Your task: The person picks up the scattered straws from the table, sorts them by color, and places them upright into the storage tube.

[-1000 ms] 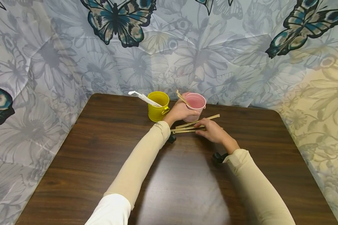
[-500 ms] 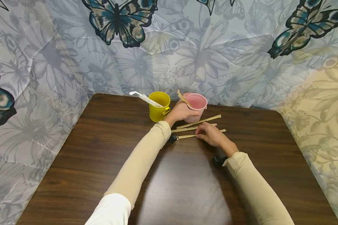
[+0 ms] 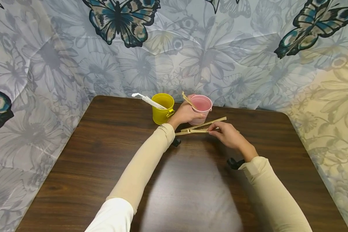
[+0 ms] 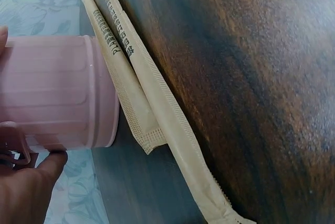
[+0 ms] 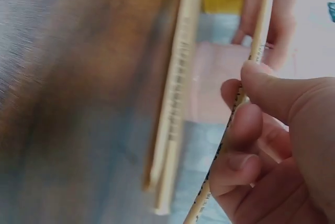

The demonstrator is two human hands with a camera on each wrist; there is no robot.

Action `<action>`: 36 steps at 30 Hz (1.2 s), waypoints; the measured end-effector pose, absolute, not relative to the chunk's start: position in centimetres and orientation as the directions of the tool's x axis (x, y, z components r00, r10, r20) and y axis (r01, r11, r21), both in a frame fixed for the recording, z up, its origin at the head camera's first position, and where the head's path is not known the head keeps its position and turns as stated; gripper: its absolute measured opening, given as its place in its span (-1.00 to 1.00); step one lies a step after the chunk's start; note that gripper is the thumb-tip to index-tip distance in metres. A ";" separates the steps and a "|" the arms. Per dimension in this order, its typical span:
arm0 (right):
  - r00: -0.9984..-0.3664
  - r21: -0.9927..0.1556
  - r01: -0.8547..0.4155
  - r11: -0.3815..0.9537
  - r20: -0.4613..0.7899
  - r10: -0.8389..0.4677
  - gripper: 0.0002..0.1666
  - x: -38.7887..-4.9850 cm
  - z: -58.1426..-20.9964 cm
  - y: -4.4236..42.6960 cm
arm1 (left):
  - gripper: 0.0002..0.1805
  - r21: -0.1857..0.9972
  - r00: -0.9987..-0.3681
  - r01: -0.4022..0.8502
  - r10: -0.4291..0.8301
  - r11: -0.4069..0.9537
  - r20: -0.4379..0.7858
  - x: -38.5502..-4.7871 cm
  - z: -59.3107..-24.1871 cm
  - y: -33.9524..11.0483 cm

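Observation:
My left hand (image 3: 186,113) grips the pink bucket (image 3: 201,103), which stands upright near the table's back edge with one paper-wrapped stick (image 3: 188,100) leaning out of it. Between thumb and fingers, my right hand (image 3: 227,133) pinches another wrapped stick (image 5: 234,103), raised off the table. Two more wrapped sticks lie in front of the bucket, the rear one (image 3: 210,122) slanting up to the right. The left wrist view shows this pair, a shorter-looking stick (image 4: 121,72) and a longer one (image 4: 167,103), close beside the base of the pink bucket (image 4: 52,93).
A yellow bucket (image 3: 159,116) stands left of the pink one, with white wrapped items (image 3: 150,101) leaning over its left rim. The brown table (image 3: 84,154) meets a patterned cloth (image 3: 145,67) behind. A dark strap piece (image 3: 235,163) shows at my right wrist.
My right hand has drawn one stick forward from the others, then lifted it and shifted right. My left hand stays on the pink bucket.

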State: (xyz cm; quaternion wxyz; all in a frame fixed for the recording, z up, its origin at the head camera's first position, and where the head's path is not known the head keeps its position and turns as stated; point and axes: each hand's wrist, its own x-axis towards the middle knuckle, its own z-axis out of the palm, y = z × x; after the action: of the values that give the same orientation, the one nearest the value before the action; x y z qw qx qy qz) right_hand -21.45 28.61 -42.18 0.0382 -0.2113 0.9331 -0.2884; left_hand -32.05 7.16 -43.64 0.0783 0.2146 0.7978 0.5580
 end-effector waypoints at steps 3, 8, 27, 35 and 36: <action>-0.909 -0.566 -0.385 0.729 0.095 -0.406 -0.83 -21.4 -40.9 28.9 | 0.14 0.928 -0.896 0.249 0.429 0.278 0.112 -32.2 -43.8 7.2; -0.904 -0.602 -0.409 0.686 0.164 -0.395 -0.76 -21.4 -38.7 29.1 | 0.15 0.945 -0.897 0.226 0.429 0.238 0.107 -32.2 -44.0 7.3; -0.894 -0.733 -0.448 0.512 0.363 -0.262 -0.81 -24.5 -30.0 23.2 | 0.30 0.962 -0.886 0.185 0.457 0.202 0.074 -32.5 -43.4 6.7; -0.888 -0.765 -0.456 0.455 0.357 -0.289 -0.80 -26.3 -31.0 21.9 | -0.02 0.980 -0.861 0.195 0.485 0.039 0.152 -32.5 -43.0 7.2; -0.894 -0.769 -0.444 0.460 0.344 -0.288 -0.80 -26.5 -31.4 21.9 | -0.04 0.981 -0.864 0.191 0.481 0.044 0.146 -32.5 -43.1 7.3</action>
State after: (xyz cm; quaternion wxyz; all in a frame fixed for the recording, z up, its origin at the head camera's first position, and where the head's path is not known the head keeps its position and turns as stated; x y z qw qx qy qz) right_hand -26.52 21.92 -31.37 -0.0823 -0.2153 0.8504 -0.4729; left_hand -32.47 7.26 -43.08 0.1119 0.2354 0.7139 0.6500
